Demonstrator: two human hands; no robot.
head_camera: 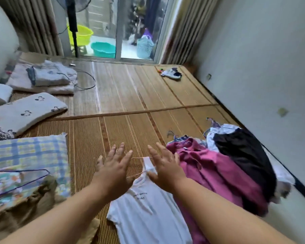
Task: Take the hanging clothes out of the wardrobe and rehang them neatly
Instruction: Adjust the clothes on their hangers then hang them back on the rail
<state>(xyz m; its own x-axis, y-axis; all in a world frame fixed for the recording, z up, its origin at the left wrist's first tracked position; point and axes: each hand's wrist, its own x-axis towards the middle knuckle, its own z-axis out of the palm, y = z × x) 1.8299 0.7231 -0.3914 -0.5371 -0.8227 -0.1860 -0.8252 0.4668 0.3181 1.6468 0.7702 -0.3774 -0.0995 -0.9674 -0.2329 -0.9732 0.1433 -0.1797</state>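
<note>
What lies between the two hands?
In the head view, the white top's strap and thin hanger wire lie between left hand and right hand, over the mat.

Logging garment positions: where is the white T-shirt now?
Head view, bottom centre: the T-shirt lies on the mat, collar between left hand and right hand, magenta garment at its right.

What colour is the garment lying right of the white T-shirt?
Magenta garment, clearest in the head view.

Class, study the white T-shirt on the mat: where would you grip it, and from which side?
Grip both shoulders beside the neckline of the white T-shirt, coming down from above. It lies flat on the woven mat, neck away from the person, with the wire hanger at that end.
</note>
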